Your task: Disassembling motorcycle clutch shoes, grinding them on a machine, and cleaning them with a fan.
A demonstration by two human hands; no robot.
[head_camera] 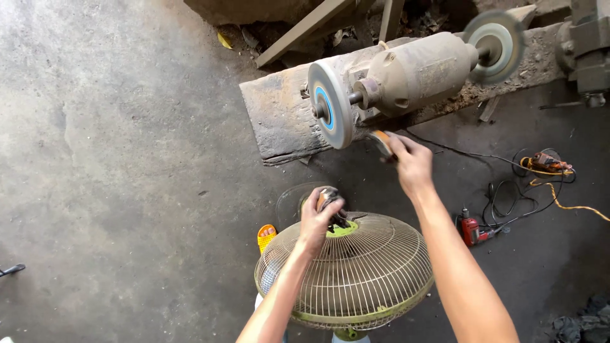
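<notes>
**Two hands at work below a dusty bench grinder**

At the far left edge of the frame, low down, a dark tool tip (11,270) pokes in over the bare concrete floor (127,159). Toward the centre, the left hand (318,222) sits in the lower middle of the frame, its fingers (330,206) clenched around a small dark metal part (330,198), which it holds just above the green hub of a wire fan guard (356,279). The guard fills the bottom centre, domed and cream-coloured, with a green rim. Beside the left wrist, an orange sandal (266,236) shows on the floor, and a clear round disc (292,203) lies partly behind the hand.

Above, in the upper middle, a bench grinder (413,73) caked in dust rests on a worn wooden bench (279,121). Its left wheel (330,105), grey with a blue ring, faces the camera; its right wheel (494,44) is blurred in the upper right.

The right hand (412,166) reaches up just below the left wheel, its fingers pinching a small orange-edged piece (381,141) that is blurred; whether it touches the wheel I cannot tell.

To the right, a red power drill (473,230) lies on the floor, with black and orange cables (540,184) tangled beyond it near the right edge.
</notes>
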